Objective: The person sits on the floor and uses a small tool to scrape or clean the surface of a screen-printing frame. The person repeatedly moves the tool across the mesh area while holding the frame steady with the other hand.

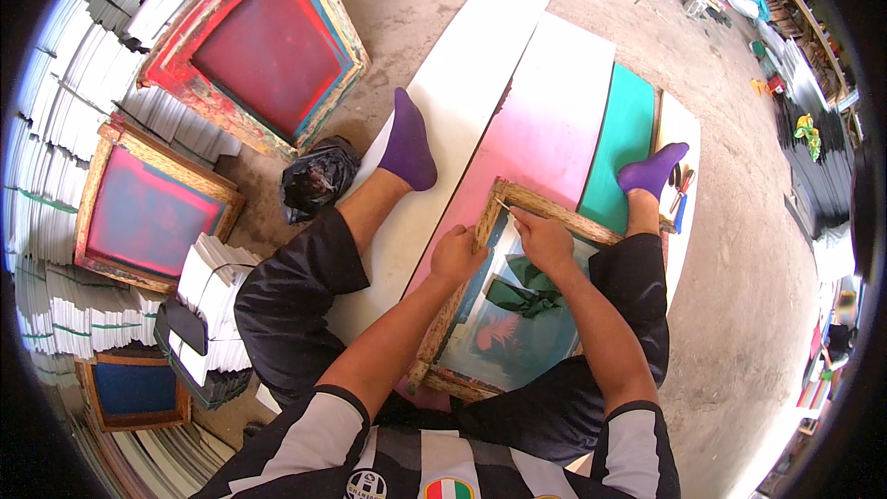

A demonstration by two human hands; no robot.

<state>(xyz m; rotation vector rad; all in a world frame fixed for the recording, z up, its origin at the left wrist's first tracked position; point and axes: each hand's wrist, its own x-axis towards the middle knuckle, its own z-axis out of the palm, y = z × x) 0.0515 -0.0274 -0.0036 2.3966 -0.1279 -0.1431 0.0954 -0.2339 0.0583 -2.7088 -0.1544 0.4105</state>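
— Upper garment? 
— Striped shirt (416, 467), black and white, short sleeves with black cuffs; round crest and small shield badge in green, white and red at chest. 
— Lower garment? 
— Black shorts (296, 300), glossy, loose, reaching to knee. 
— Feet? 
— Purple socks, left sock (407, 143) and right sock (651, 169); no shoes. 
— Hands? 
— Left hand (455, 254) and right hand (545, 240) bare; forearms uncovered.

Four wooden printing frames (504, 286) — two purple socks (407, 143) — four long boards (554, 120).
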